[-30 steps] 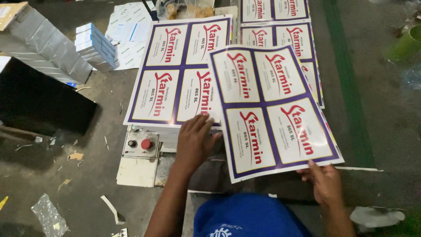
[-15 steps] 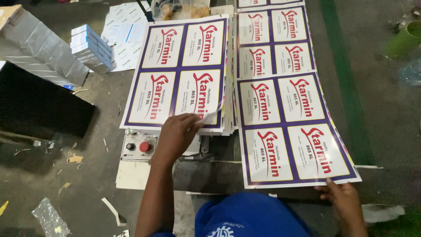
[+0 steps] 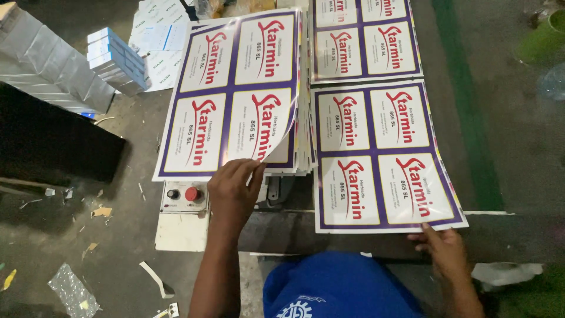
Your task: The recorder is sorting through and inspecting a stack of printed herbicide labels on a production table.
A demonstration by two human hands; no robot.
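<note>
Where sheets (image 3: 388, 156) cover bench (image 3: 329, 232), littered floor (image 3: 76, 253)

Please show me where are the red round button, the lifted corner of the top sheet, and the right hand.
red button (image 3: 191, 194), head view: middle of its cap.
lifted sheet corner (image 3: 268, 154), head view: curled lower edge.
right hand (image 3: 445, 250), head view: back of the hand.

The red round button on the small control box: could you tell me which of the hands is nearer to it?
Left. The left hand lies just right of the red button, lifting a sheet corner; the right hand is far right.
</note>
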